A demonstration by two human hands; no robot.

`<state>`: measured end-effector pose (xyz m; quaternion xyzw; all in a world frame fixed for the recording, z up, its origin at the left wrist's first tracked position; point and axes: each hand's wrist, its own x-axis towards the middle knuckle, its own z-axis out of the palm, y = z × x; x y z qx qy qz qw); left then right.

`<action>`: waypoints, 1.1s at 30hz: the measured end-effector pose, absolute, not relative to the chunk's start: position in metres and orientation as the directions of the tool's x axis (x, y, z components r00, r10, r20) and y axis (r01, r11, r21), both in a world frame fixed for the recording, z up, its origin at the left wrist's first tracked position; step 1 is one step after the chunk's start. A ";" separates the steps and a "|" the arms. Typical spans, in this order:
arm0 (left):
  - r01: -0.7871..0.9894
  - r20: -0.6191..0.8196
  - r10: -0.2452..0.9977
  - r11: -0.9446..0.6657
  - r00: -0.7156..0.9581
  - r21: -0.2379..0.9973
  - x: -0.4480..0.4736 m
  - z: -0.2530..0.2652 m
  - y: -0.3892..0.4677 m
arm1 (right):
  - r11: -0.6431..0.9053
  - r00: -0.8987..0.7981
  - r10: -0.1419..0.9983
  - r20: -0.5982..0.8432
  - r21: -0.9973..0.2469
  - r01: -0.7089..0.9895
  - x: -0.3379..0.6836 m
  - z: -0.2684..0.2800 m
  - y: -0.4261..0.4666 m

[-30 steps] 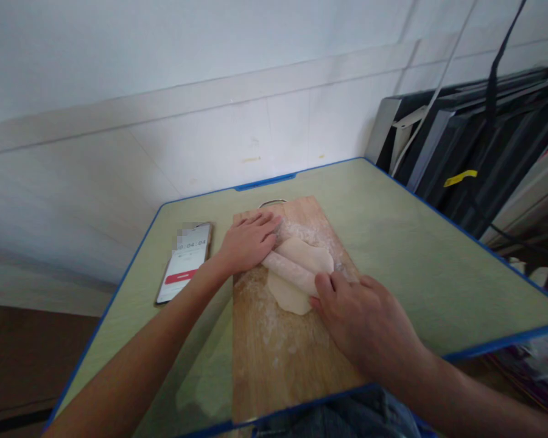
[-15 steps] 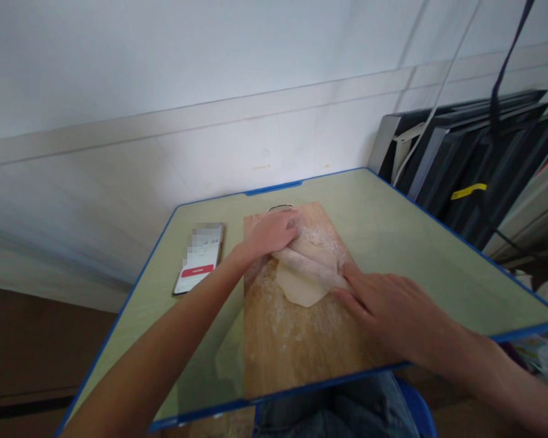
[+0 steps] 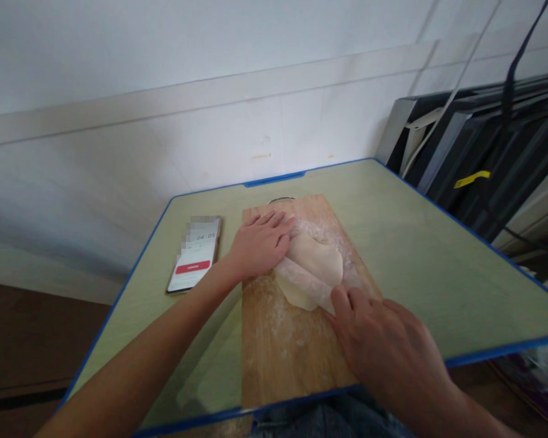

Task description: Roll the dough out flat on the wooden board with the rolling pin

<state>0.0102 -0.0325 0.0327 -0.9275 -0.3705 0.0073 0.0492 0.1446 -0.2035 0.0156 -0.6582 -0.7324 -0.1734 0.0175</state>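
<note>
A thin, irregular sheet of dough lies on a floured wooden board. Across it, slanting from upper left to lower right, is a flour-whitened rolling pin. My right hand is closed around the pin's near right end, thumb and fingers wrapped over it. At the other end my left hand lies with its fingers stretched out and apart toward the board's far side. Its palm covers the pin's left end, and its thumb is by the dough's left edge. Whether the left palm presses on the pin is hidden.
A phone showing a timer lies left of the board on the pale green table, which has a blue rim. Behind is a white wall. Dark flat panels lean at the right, with a hanging black strap.
My left hand's fingers have straightened and spread, after being curled over the pin's end. My right hand has shifted down and toward me with its end of the pin. The view has moved slightly.
</note>
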 end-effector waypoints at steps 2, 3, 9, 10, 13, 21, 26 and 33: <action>0.698 0.024 0.699 -0.709 0.714 -0.098 0.005 0.034 -0.037 | 0.098 -0.162 0.951 0.265 0.237 0.966 0.144 0.014 -0.204; 0.706 0.020 0.707 -0.702 0.706 -0.095 0.004 0.034 -0.038 | 0.110 -0.169 0.950 0.263 0.224 0.968 0.145 0.015 -0.202; 0.713 -0.047 0.714 -0.700 0.699 -0.033 0.017 0.031 -0.019 | 0.111 -0.115 0.980 0.163 0.034 0.993 0.158 0.031 -0.187; 0.707 -0.048 0.708 -0.706 0.705 -0.032 0.020 0.031 -0.015 | 0.113 -0.113 0.984 0.139 0.010 0.994 0.160 0.034 -0.185; 0.700 -0.012 0.701 -0.713 0.713 -0.050 0.023 0.029 -0.014 | 0.098 -0.099 0.985 0.141 0.018 0.995 0.159 0.034 -0.185; 0.734 0.103 0.727 -0.671 0.679 -0.103 -0.008 0.029 -0.051 | 0.112 -0.179 0.944 0.278 0.242 0.964 0.141 0.014 -0.204; 0.740 0.037 0.740 -0.668 0.672 -0.080 0.003 0.029 -0.036 | 0.131 -0.158 0.965 0.211 0.136 0.982 0.151 0.023 -0.194; 0.687 0.010 0.688 -0.725 0.726 -0.044 0.023 0.027 -0.016 | 0.103 -0.099 0.986 0.136 -0.028 0.994 0.161 0.031 -0.187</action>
